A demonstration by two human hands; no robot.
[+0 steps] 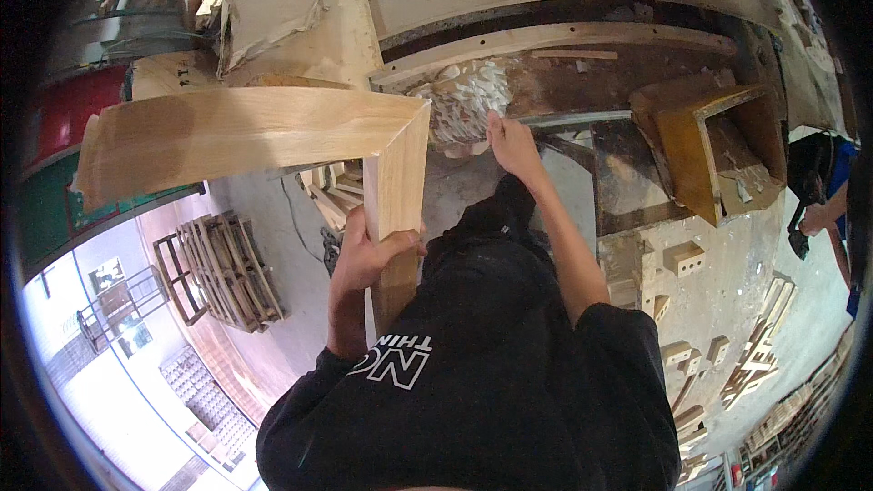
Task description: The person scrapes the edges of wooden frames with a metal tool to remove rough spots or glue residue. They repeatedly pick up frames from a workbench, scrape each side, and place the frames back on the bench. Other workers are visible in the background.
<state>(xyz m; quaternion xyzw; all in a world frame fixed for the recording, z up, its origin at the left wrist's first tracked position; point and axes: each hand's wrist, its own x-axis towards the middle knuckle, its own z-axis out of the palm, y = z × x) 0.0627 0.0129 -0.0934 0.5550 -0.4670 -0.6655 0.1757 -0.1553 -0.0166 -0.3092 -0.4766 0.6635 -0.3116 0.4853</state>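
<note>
My left hand (pixel 356 259) is wrapped round the short leg of an L-shaped wooden frame piece (pixel 245 127). Its two boards meet at a mitred corner, with a thin pale line along the joint. The long board reaches out to the left, and the short one comes down toward my body. My right hand (pixel 515 145) is closed, thumb and fingers pinched together, just right of the corner. Whatever it may hold is too small to make out. Right beside these fingers lies a lumpy white, flaky mound (pixel 466 95), partly behind the frame corner.
Ahead runs a worn workbench with a long wooden strip (pixel 564 36) across it. An open wooden box (pixel 718 150) stands at the right. Several wooden blocks (pixel 684 259) lie beyond it. Pallets (pixel 227 271) lean at the left. Another person's hand (pixel 823 214) shows at the far right.
</note>
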